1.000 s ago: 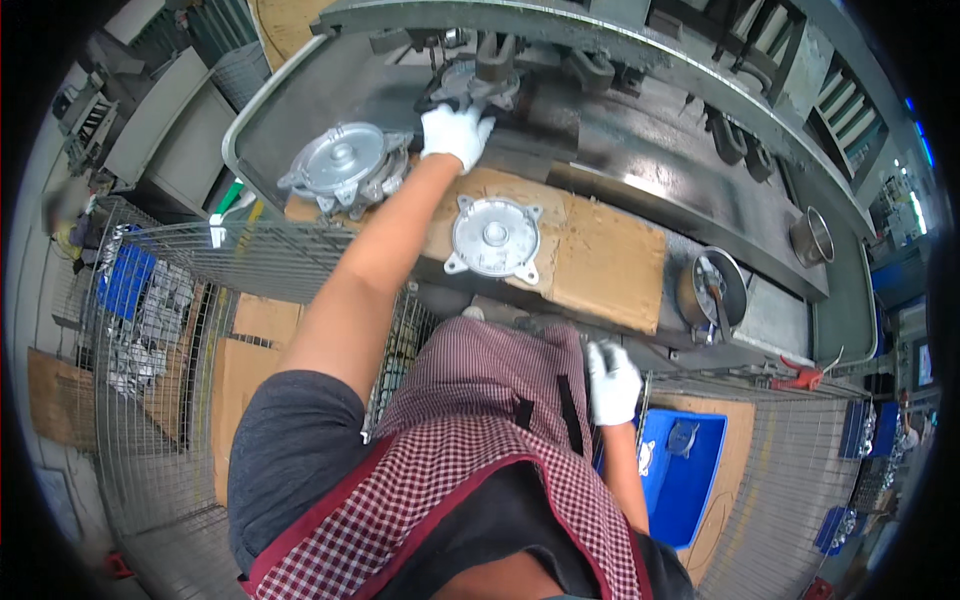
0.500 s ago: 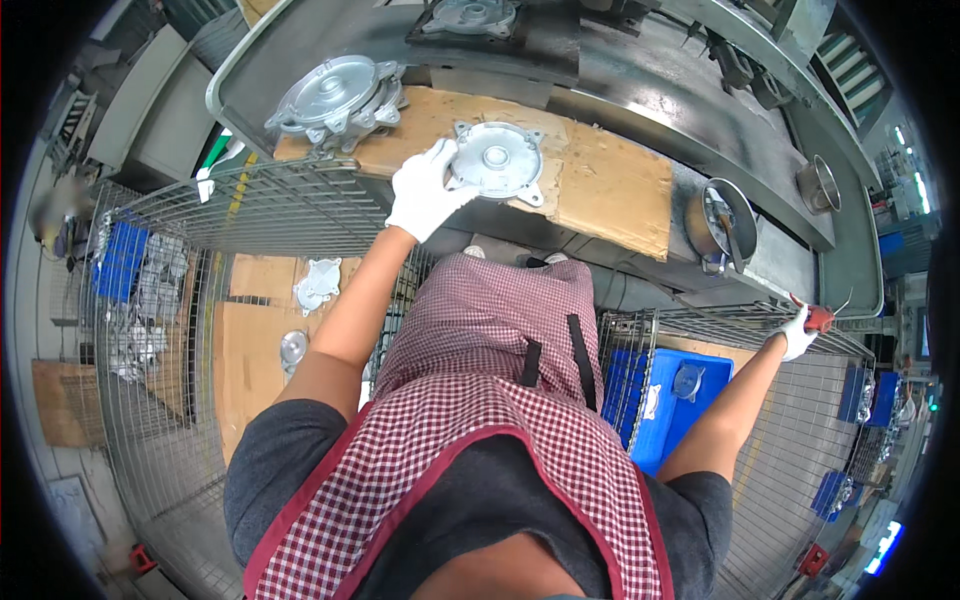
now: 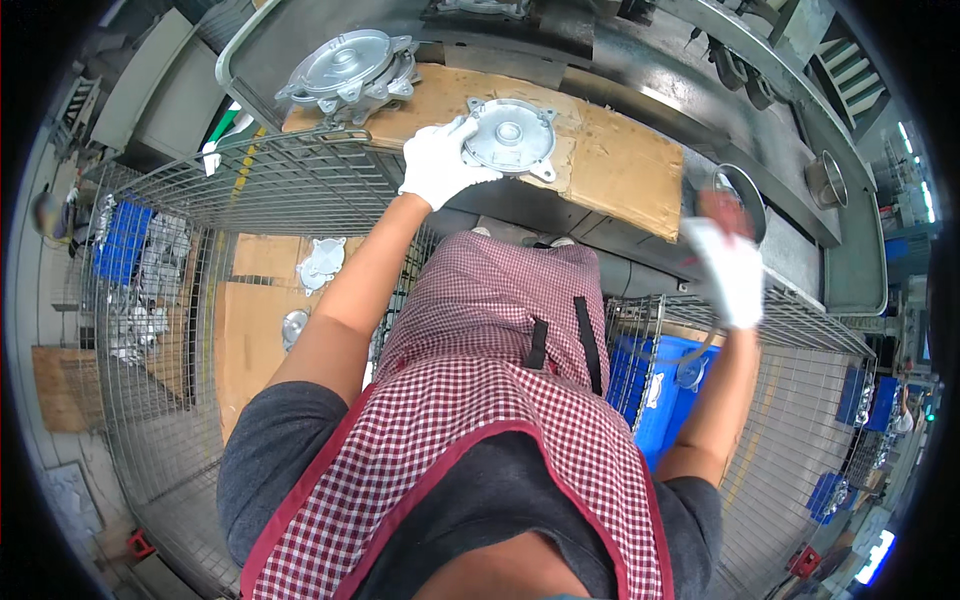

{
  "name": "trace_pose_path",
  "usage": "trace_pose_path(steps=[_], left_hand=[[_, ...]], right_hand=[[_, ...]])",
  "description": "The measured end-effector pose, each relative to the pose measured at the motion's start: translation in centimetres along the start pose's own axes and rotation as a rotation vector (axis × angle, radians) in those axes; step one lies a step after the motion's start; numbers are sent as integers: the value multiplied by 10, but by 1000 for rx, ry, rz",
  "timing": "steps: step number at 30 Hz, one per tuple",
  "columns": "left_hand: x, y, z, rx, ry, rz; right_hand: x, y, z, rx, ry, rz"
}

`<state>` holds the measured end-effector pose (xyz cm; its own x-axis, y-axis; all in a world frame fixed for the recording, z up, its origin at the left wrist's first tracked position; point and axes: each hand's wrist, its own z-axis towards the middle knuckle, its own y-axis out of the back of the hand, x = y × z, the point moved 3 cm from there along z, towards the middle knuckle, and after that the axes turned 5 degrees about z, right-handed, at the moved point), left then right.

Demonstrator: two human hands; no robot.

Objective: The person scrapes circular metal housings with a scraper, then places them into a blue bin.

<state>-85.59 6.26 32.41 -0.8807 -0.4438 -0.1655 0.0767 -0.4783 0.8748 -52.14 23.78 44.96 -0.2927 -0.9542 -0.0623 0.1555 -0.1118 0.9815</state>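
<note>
Gripping the left edge of a round, silver-grey metal casting with protruding lugs (image 3: pixel 510 133) in the bent fingers of the white-gloved left hand (image 3: pixel 438 165). Closed around a motion-blurred red tool (image 3: pixel 727 212) with the white-gloved right hand (image 3: pixel 735 280); too smeared to tell where each finger sits. Beside the right forearm, a thin, curved grey hose (image 3: pixel 700 352).

Under the gripped casting, a long brown cardboard sheet (image 3: pixel 625 175), with that casting lying flat near its front edge. Farther left on the same sheet, a pile of similar silver-grey metal castings (image 3: pixel 345 65). Just behind the red tool, a round steel pot (image 3: pixel 757 195), partly hidden; farther right, a smaller steel cup (image 3: pixel 827 182), tilted.

Lower down, left of the body, an open grey wire-mesh cage (image 3: pixel 300 190); on the right, partly behind the right arm, a blue plastic bin (image 3: pixel 650 430).
</note>
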Motion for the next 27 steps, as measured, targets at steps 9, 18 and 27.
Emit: trace_pose_path(steps=[9, 18, 27], left_hand=[[3, -3, -2, -47, -32, 15], [3, 0, -3, -43, -26, 3], [1, 6, -1, 83, 40, -5]], right_hand=[[68, -59, 78, 415, -417, 297], [83, -76, 85, 359, -271, 363], [103, -79, 140, 342, -277, 388]])
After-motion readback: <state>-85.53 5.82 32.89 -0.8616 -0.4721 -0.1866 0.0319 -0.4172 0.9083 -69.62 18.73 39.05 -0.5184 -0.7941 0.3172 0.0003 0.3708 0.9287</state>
